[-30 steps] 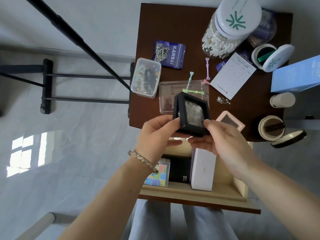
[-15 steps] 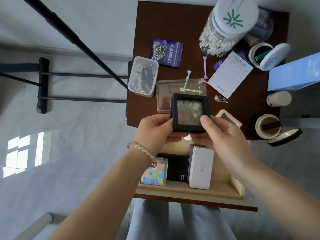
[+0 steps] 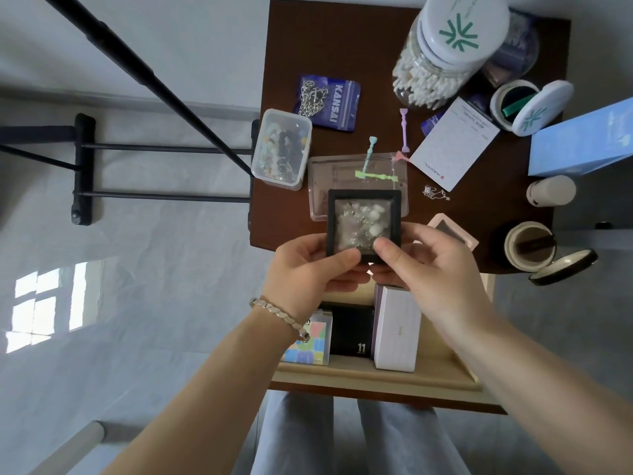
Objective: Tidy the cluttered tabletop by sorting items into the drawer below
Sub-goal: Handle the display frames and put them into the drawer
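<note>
Above open drawer [image 3: 376, 380]: both hands (left [image 3: 310, 269], right [image 3: 431, 269]) grip black frame box [image 3: 363, 222].

The floor [image 3: 144, 303] is pale grey, marble-like tile with a soft sheen. On its left side lies a bright patch of window light [image 3: 51, 303], split into panes by dark bars. A small dark brown wooden surface [image 3: 342, 46] stands at the upper middle. Beside its left edge sits a black metal frame [image 3: 82, 166] with two horizontal bars running toward the surface. A black pole [image 3: 137, 66] crosses diagonally from the upper left corner. A white cylindrical bar [image 3: 72, 443] shows at the lower left.
</note>
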